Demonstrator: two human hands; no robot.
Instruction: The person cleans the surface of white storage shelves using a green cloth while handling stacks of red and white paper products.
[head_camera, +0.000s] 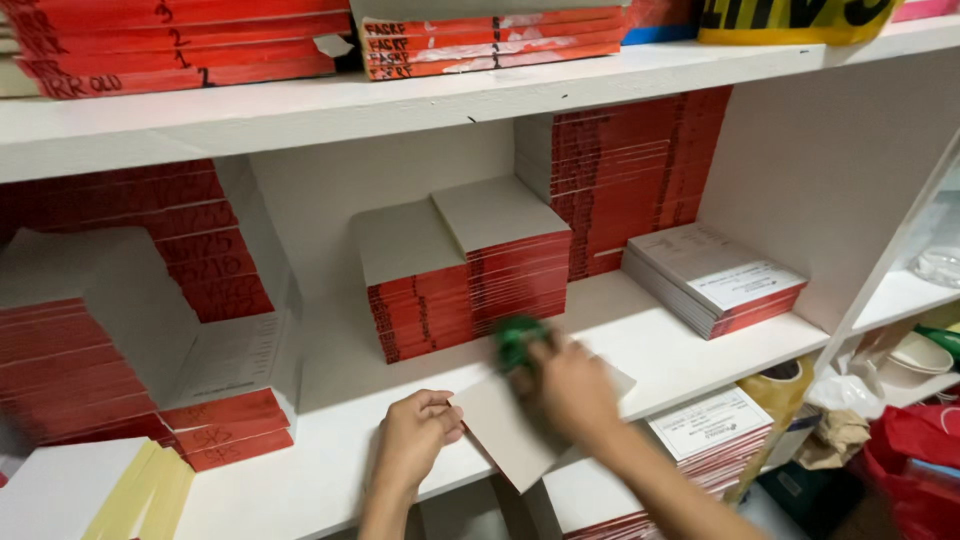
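My left hand (415, 432) pinches the left edge of a grey cardboard sheet (505, 432) that lies tilted over the front edge of the white middle shelf (640, 335). My right hand (570, 385) is blurred with motion above that sheet and is closed around a small green object (517, 338). What the green object is cannot be told. Just behind both hands stand two side-by-side stacks of red-spined pads (470, 290) with grey cardboard tops.
More red pad stacks fill the shelf: tall ones at the left (90, 365) and back right (625, 170), a low one with a printed white top (715, 275). An upper shelf (420, 95) holds further stacks. White and yellow sheets (95, 490) lie lower left; bags and bowls (915, 410) at right.
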